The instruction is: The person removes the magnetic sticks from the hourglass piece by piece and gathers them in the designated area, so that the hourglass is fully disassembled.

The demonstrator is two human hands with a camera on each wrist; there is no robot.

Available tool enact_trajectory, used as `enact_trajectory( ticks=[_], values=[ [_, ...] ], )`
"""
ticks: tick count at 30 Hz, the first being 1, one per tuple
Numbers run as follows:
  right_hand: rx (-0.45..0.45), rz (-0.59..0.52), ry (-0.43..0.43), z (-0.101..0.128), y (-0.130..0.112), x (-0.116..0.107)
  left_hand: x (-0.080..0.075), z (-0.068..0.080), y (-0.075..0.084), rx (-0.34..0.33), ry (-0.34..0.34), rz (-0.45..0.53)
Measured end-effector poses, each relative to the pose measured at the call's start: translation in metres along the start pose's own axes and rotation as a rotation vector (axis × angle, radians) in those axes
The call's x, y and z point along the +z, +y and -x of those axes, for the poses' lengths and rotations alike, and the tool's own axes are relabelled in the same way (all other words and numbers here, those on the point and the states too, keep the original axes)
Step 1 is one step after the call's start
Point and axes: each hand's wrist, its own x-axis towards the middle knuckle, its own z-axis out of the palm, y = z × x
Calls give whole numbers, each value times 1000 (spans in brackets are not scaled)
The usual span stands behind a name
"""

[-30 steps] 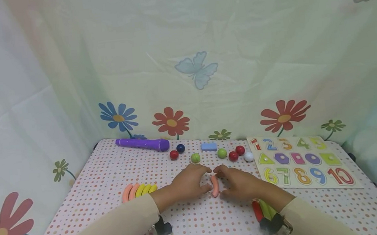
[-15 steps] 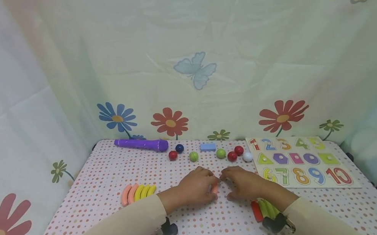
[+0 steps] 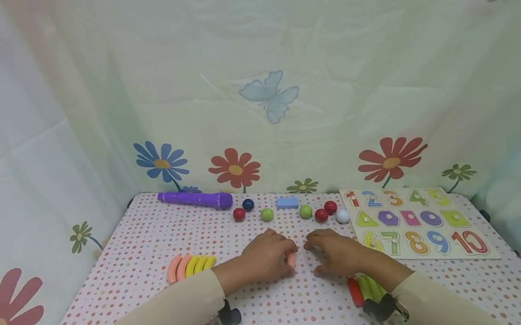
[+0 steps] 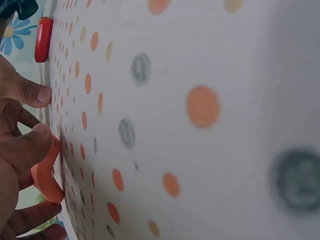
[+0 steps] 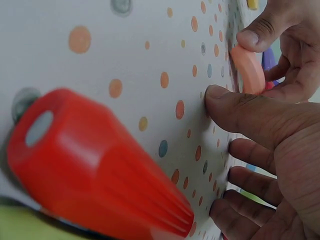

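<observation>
Near the table's middle, my left hand point(image 3: 270, 257) pinches a small curved salmon-pink piece point(image 3: 291, 259), shaped like a toy sausage, between thumb and fingers. The left wrist view shows the thumb on the near side of the curved piece point(image 4: 47, 172), close over the dotted cloth. My right hand point(image 3: 337, 251) lies just to the right, fingers loosely bent, fingertips at the cloth and nothing between them. In the right wrist view its thumb is a short way from the pink piece point(image 5: 249, 70).
Pink and yellow curved pieces point(image 3: 191, 266) form a row at left. A red piece point(image 3: 355, 292) and green pieces point(image 3: 370, 288) lie below my right wrist. Behind are a purple toy microphone point(image 3: 196, 199), several coloured balls point(image 3: 267, 214), a blue block point(image 3: 287, 202) and a number puzzle board point(image 3: 419, 225).
My left hand has closed on the salmon-pink curved piece, which lay between both hands, and shifted it slightly left. My right hand has drawn slightly away to the right.
</observation>
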Motion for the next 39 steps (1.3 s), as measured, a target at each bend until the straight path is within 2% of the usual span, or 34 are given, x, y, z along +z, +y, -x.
enact_trajectory(
  ticks=[7, 14, 30, 39],
  values=[
    [2, -2, 2, 1, -2, -1, 1, 7, -6, -33, 18, 26],
    [11, -4, -5, 1, -3, 0, 4, 14, -8, -70, 22, 11],
    [-1, 3, -1, 2, -1, -2, 3, 15, -11, -35, 8, 4],
    [-4, -6, -7, 3, -1, -1, -7, 34, -24, -64, 3, 47]
  ],
)
